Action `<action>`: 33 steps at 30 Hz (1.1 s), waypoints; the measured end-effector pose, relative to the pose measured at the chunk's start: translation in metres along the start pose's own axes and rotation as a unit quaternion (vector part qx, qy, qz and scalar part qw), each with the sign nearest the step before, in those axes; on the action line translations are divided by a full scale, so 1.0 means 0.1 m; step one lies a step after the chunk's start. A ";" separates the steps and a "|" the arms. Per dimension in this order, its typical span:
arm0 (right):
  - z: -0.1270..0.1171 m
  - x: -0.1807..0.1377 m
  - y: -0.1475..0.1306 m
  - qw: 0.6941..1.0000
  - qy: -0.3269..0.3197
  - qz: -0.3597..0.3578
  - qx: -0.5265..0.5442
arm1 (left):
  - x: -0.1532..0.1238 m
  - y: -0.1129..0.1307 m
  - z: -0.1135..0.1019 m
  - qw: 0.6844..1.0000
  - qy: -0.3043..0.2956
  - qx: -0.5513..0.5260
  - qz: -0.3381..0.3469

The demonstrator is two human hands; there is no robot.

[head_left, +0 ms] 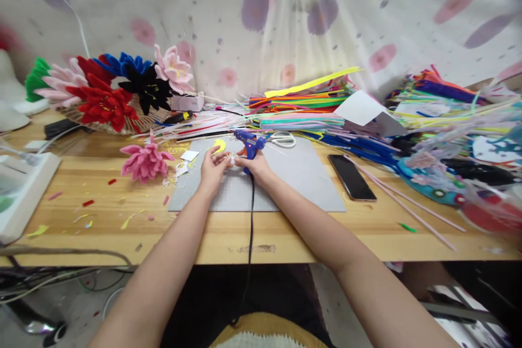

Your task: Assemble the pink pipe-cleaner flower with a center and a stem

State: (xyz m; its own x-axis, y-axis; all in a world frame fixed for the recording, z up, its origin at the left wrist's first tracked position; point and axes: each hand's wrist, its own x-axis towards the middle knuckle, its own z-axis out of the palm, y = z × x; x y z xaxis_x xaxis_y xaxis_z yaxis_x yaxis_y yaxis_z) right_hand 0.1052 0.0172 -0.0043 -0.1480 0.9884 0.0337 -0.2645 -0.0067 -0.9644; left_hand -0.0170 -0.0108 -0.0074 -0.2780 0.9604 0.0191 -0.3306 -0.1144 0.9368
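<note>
A blue hot glue gun (249, 142) is in my right hand (259, 165), its nozzle pointing up and to the left. Its black cord hangs down past the table edge. Between the fingertips of both hands is a small white piece (232, 160), too small and blurred to name. My left hand (212, 167) pinches it from the left. Below both hands lies a grey mat (302, 190). Just beyond my left fingers is a yellow curved piece (219, 145), and white-handled scissors (283, 140) rest at the back of the mat.
A pink fuzzy flower (145, 160) sits left of the mat. Behind it, a basket (136, 114) bears several fuzzy flowers. Bundles of coloured pipe cleaners (302, 111) line the back. A phone (351, 178) lies right. A power strip (24, 190) is at far left, with scraps nearby.
</note>
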 end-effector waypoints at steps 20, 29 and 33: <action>-0.09 -0.02 -0.06 0.994 -0.060 0.043 0.077 | -0.05 0.07 -0.03 0.991 -0.106 -0.038 -0.074; -0.07 -0.02 -0.05 0.998 -0.036 0.029 0.040 | -0.05 0.09 -0.05 0.991 -0.106 -0.043 -0.077; -0.23 -0.05 -0.27 1.000 0.005 0.014 -0.018 | -0.05 0.15 -0.07 0.992 -0.088 -0.060 -0.072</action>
State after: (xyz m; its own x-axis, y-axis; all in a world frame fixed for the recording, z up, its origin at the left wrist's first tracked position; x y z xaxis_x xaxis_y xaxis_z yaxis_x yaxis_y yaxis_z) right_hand 0.1349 0.0163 0.0156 -0.1452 0.9894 0.0041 -0.2255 -0.0291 -0.9738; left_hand -0.0267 -0.0196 0.0038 -0.0622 0.9972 -0.0415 -0.4628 0.0080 0.8864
